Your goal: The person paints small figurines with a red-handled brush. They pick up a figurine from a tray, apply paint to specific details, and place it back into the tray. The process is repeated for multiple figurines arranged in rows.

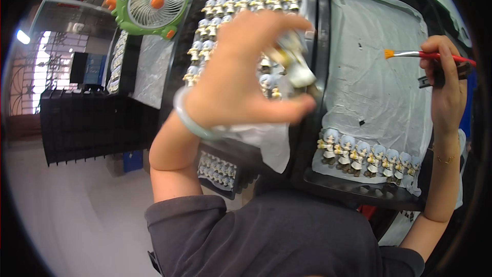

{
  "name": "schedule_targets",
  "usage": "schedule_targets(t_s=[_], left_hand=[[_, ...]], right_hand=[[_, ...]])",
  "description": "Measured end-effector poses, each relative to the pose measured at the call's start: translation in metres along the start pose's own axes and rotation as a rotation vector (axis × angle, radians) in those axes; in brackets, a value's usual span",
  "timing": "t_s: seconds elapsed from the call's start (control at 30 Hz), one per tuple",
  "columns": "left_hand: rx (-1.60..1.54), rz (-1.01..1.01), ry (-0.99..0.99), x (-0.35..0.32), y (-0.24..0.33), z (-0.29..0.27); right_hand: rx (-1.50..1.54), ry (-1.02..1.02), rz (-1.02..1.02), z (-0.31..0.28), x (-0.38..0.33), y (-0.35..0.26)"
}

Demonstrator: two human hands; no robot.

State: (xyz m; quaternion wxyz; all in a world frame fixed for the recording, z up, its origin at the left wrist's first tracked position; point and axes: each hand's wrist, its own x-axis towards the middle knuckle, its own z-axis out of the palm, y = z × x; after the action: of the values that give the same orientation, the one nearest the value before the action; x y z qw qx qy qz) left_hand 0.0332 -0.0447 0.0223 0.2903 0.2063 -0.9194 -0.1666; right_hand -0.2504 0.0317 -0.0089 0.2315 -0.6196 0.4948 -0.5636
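My left hand [241, 72] is raised over the left tray. Its thumb and fingers curve around a small figurine [297, 69], which is blurred, with a white and yellow body. In my right hand [445, 82], at the right side of the other tray, is a thin paintbrush [410, 54] with a red handle and orange bristles pointing left. A dark, narrow object [424, 81] also shows at that hand's fingers; its kind cannot be made out. Several pale-blue-haired figurines [363, 157] stand in a row along the near edge of the right tray.
The left black tray [174, 79] holds rows of similar figurines. Pale sheeting [379, 87] with small dark bits lines the right tray. A green fan [156, 2] stands at the far left. Stacked black trays [97, 128] are at the left, and another figurine tray [218, 172] sits lower down.
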Motion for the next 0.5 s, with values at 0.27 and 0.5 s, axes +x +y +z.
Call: schedule_targets(t_s=[0.27,0.5], left_hand=[[0.405,-0.528,-0.531,-0.088,-0.031,-0.064],[0.517,-0.606,-0.685,-0.126,-0.024,-0.054]], right_hand=[[-0.184,0.005,-0.008,-0.001,-0.003,0.004],[-0.139,-0.143,-0.026,-0.013,-0.005,0.007]])
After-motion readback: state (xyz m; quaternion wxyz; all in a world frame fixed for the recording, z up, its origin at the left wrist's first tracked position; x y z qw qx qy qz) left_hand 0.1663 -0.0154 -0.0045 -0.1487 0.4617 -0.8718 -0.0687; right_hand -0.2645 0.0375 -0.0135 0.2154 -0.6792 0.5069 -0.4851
